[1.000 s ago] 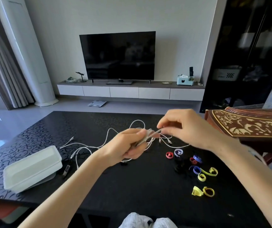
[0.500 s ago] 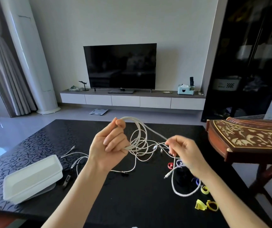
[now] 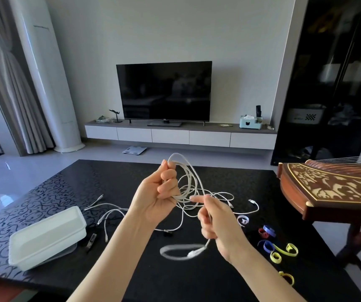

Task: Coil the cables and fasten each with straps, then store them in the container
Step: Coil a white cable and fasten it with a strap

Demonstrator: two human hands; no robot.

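My left hand [image 3: 157,197] is raised above the black table [image 3: 51,192] and grips several loops of a white cable [image 3: 189,177]. My right hand [image 3: 216,223], lower and to the right, pinches the same cable's free end, which swings blurred below it with its plug [image 3: 193,253]. More white cables [image 3: 109,211] lie loose on the table behind my left forearm. Coloured straps [image 3: 275,250] in yellow, blue, red and white lie at the right. A white lidded container [image 3: 46,234] stands at the left.
A carved wooden zither [image 3: 332,190] on a stand overhangs the table's right side. A small black connector [image 3: 91,239] lies beside the container. Beyond the table are a television on a low cabinet, a standing air conditioner and a dark cabinet.
My left hand lifted the cable bundle off the table and holds it up as loops. My right hand came back towards me, bringing the free end round; the tail now swings below it.
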